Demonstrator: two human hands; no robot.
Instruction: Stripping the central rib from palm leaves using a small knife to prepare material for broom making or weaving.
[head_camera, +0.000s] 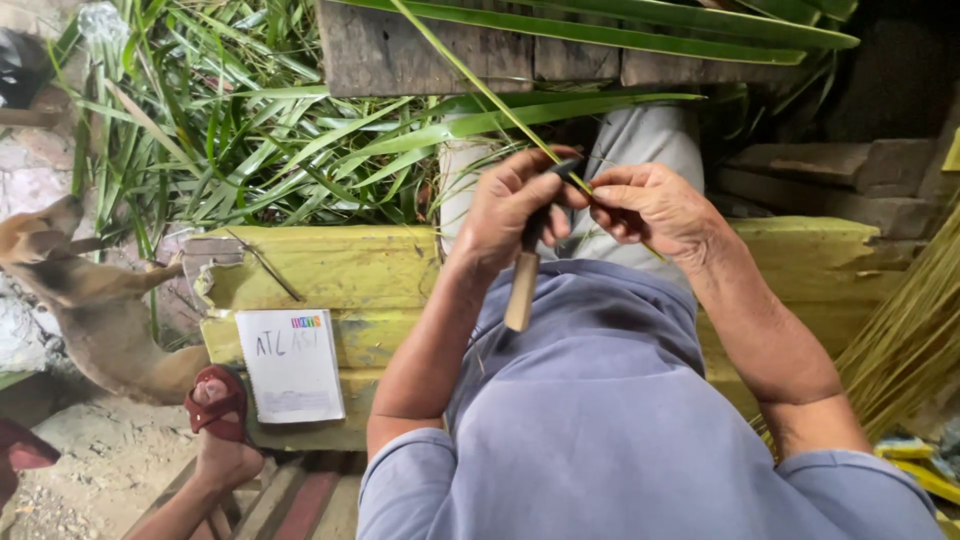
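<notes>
1. Bench (330, 270): yellow, worn planks, running crosswise under both forearms, reaching well out to the left of the left hand

2. Leaf heap (230, 130): long green blades, beyond and to the left of the hands, behind the bench

3. Dog (90, 300): tan, far left of the left hand, beside the bench end

4. Stalk bundle (915, 340): thin yellow-green ribs, out to the right of the right forearm

5. Pad (292, 365): white paper with handwriting, flat on the bench, left of the left forearm

6. Foot (220, 420): another person's, in a red sandal, below the pad, well apart from both hands

7. Left hand (510, 215): fingers closed round the knife, thumb up near the blade

8. Right hand (650, 205): fingertips pinched together on the leaf, just right of the blade; the two hands nearly touch

9. Knife (522, 290): pale wooden handle pointing down toward the body below the left fist; the dark blade end shows at the fingertips, against the leaf

10. Leaf (480, 85): one narrow green strip, long axis slanting from the upper left, beyond the hands, down to the right between them; it meets the blade at the left hand and passes on into the right pinch. Both hands sit on it, the left nearer the free far length
</notes>
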